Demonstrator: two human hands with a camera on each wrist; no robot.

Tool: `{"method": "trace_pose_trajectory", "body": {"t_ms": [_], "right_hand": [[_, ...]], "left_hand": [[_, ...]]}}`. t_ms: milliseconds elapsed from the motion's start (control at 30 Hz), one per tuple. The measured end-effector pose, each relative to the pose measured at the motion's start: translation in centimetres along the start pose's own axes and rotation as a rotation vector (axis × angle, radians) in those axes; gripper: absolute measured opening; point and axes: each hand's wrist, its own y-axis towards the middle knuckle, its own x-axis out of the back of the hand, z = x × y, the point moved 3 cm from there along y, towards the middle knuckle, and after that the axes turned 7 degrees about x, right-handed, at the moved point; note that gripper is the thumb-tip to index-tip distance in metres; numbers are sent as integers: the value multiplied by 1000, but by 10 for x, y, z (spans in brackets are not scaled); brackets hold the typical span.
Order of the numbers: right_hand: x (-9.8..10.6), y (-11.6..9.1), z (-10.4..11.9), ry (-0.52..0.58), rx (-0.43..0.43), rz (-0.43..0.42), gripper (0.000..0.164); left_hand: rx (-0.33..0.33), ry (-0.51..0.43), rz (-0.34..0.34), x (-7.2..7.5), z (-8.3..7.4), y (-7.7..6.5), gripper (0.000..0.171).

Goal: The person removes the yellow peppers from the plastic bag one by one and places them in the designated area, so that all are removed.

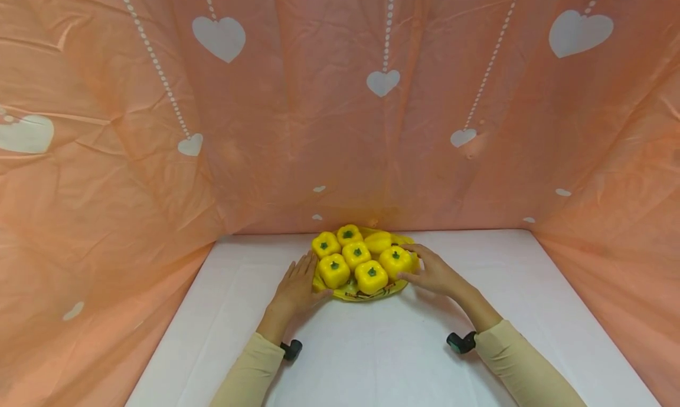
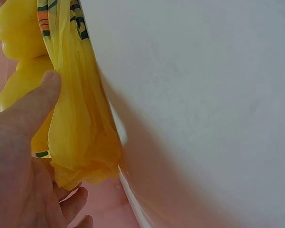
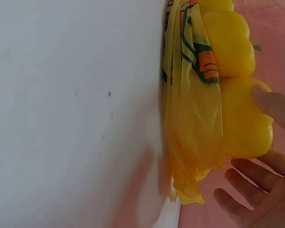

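Several yellow bell peppers (image 1: 356,255) with green stems sit close together on a crumpled yellow plastic bag (image 1: 366,296) with dark and orange print. At the left edge of the group, my left hand (image 1: 297,286) lies with its fingers extended along the peppers. Its thumb touches the bag's rim in the left wrist view, beside a pepper (image 2: 26,83). My right hand (image 1: 432,271) spans the rightmost bell pepper (image 1: 395,262), thumb in front and fingers behind. In the right wrist view the thumb rests on that pepper (image 3: 244,121), its lower fingers loosely spread.
The bag lies on a white-covered table (image 1: 372,348), near its back edge. A peach curtain (image 1: 340,130) with white hearts surrounds the table at the back and both sides. Dark wrist cameras (image 1: 460,342) are strapped at both sleeve cuffs.
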Motion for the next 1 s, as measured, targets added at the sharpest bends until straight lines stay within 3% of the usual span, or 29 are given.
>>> {"method": "trace_pose_trajectory", "body": {"t_ms": [300,533,1000], "right_hand": [[4,0,3,55,61,-69,80],[9,-6,4,79,36,-113,80],[26,-13,1,91,71,-209,76]], "left_hand": [[-4,11,3,1,-1,0,103],[-4,1,7,1,-2,-2,102],[7,29,21,1,-3,0,103]]}}
